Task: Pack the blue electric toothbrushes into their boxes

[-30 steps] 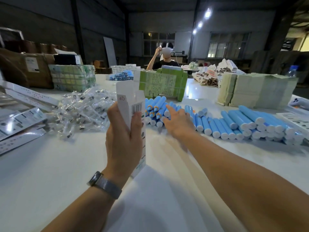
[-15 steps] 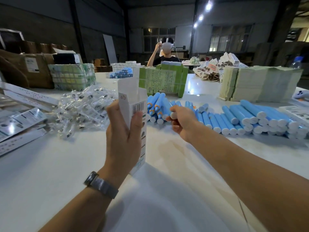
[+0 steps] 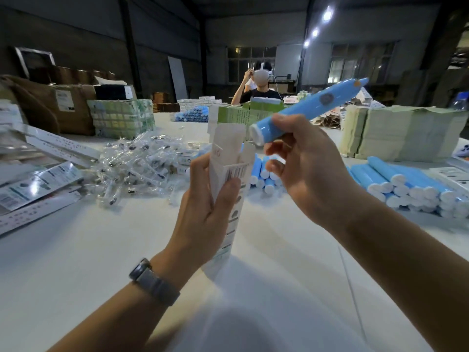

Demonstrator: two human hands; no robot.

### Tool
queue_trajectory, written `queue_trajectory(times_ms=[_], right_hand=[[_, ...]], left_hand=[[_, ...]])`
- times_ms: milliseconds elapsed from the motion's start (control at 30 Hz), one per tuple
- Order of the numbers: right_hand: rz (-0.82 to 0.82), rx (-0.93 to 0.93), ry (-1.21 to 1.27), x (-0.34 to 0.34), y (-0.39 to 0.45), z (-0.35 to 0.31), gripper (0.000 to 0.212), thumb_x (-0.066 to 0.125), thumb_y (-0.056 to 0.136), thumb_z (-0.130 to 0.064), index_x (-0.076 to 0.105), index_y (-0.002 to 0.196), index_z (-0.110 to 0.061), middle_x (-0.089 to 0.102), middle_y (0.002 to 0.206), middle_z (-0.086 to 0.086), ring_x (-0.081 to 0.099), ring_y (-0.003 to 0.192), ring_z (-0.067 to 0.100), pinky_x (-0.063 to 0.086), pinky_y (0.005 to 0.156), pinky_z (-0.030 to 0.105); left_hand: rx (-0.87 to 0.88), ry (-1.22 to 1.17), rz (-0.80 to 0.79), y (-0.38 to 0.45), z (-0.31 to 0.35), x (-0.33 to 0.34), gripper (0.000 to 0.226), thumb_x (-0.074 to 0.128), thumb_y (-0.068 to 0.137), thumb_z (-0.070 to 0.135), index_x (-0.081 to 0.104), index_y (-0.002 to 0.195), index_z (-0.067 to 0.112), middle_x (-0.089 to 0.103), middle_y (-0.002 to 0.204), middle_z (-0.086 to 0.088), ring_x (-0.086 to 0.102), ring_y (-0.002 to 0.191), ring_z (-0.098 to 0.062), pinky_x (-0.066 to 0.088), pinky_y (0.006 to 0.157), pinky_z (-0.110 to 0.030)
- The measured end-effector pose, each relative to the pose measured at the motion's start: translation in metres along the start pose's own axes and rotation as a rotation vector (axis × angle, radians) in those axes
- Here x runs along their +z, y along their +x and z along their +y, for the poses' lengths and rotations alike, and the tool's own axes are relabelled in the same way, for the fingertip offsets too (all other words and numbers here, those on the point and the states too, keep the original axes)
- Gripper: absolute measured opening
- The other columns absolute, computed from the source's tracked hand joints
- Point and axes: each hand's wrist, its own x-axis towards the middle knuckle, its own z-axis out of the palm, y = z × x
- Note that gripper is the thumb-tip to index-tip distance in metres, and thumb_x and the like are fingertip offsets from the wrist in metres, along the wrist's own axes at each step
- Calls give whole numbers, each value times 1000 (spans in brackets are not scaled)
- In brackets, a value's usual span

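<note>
My left hand [image 3: 203, 199] grips the box [image 3: 229, 179] upright over the table [image 3: 76, 250], its top flaps open, so the mouth faces up and is free. My right hand [image 3: 302, 163] pinches one toothbrush [image 3: 304, 110] near its white end, tilted, just beside the mouth but not yet in. I hold it low so this end can go in first. More toothbrushes [image 3: 406, 184] lie in a row on the right.

box [image 3: 229, 189] base hidden behind left hand [image 3: 200, 222]
</note>
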Motion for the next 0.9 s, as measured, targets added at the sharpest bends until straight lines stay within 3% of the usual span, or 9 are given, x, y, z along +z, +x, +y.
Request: queue_trajectory(times_ms=[67, 200, 300, 367, 500, 600, 667, 767, 900], right_hand=[[-38, -34, -84, 1, -1, -1, 18, 67, 79, -35, 60, 86, -19, 53, 70, -6, 50, 65, 6, 42, 60, 23], [-74, -179, -504, 4, -6, 4, 9, 67, 90, -22, 62, 83, -19, 54, 56, -18, 49, 54, -3, 40, 52, 11], [-94, -223, -658, 7, -6, 5, 14, 69, 83, -26, 60, 94, -23, 65, 81, -8, 57, 67, -1, 50, 58, 19], [-63, -229, -665, 9, -6, 6, 23, 68, 80, -28, 55, 100, -27, 62, 88, -4, 57, 72, 0, 53, 65, 25], [-112, -243, -733, 9, -9, 6, 14, 61, 93, -45, 52, 100, -36, 59, 80, -26, 54, 73, -8, 44, 62, 14], [-139, -262, -754, 11, -12, 7, 30, 43, 97, -56, 58, 104, -30, 64, 97, -15, 57, 89, -4, 42, 69, 19], [-121, -330, -800, 11, -12, 9, 26, 49, 93, -51, 56, 102, -27, 61, 93, -11, 56, 81, 1, 43, 66, 21], [-97, -330, -750, 11, -10, 10, 28, 68, 89, -33, 52, 108, -19, 54, 85, -12, 51, 67, -4, 43, 59, 14], [-167, -297, -721, 10, -10, 10, 27, 59, 96, -40, 56, 114, -21, 58, 91, -14, 54, 81, 0, 46, 71, 20]], left_hand=[[5, 48, 0, 0, 3, 1, 19, 42, 94, 49, 31, 109, 50, 56, 100, 34, 60, 81, -2, 45, 63, -14], [45, 62, -31, -2, 8, 5, 19, 43, 94, 48, 30, 107, 51, 55, 98, 21, 57, 76, -11, 46, 56, -19], [23, 56, -30, -3, 8, 5, 20, 43, 92, 51, 29, 104, 59, 54, 98, 17, 57, 77, -13, 47, 60, -28], [17, 53, -13, -3, 8, 4, 18, 43, 91, 51, 31, 103, 57, 55, 96, 19, 57, 77, -11, 46, 61, -27], [3, 34, 0, -4, 7, 6, 20, 43, 92, 51, 33, 107, 59, 57, 95, 24, 58, 78, -12, 46, 61, -23], [21, 43, -14, -5, 7, 6, 19, 44, 93, 52, 33, 107, 58, 57, 94, 21, 58, 76, -15, 46, 59, -24], [8, 21, -17, -5, 7, 6, 19, 44, 93, 53, 33, 107, 59, 57, 93, 20, 60, 76, -14, 48, 61, -27], [-1, 6, -9, -5, 5, 6, 19, 46, 93, 53, 36, 108, 59, 56, 96, 23, 62, 82, -16, 53, 67, -39], [21, -12, 18, -4, 2, 6, 19, 47, 94, 51, 36, 110, 55, 57, 101, 27, 64, 86, -9, 50, 67, -23]])
